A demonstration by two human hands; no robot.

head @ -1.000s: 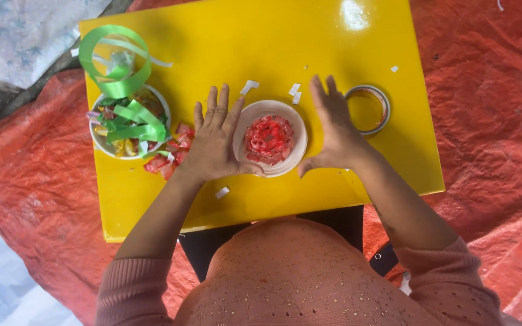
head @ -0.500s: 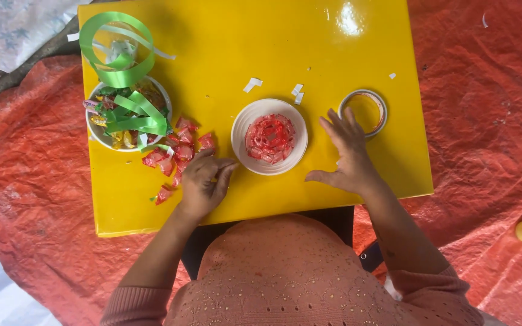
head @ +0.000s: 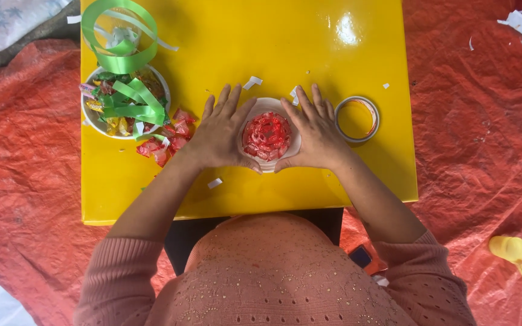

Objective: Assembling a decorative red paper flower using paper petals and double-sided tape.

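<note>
Red foil-wrapped candies fill a small white paper bowl (head: pixel 271 136) at the middle of the yellow desk (head: pixel 243 54). Left hand (head: pixel 222 134) and right hand (head: pixel 316 131) cup its rim from both sides, grip open-fingered, pressing the walls. Bowl looks light and thin, easily crushed; take it by both sides or underneath. Desk is glossy, likely slippery. Tape roll (head: pixel 357 119) just right; candy bowl with green ribbon (head: pixel 125 102) far left. Red tarp (head: pixel 478 145) covers the floor.

A single head-worn camera looks almost straight down from above the person, fairly near, onto the yellow table (head: pixel 243 48) (their own torso fills the bottom edge); red sheeting (head: pixel 472 151) frames both sides.
</note>
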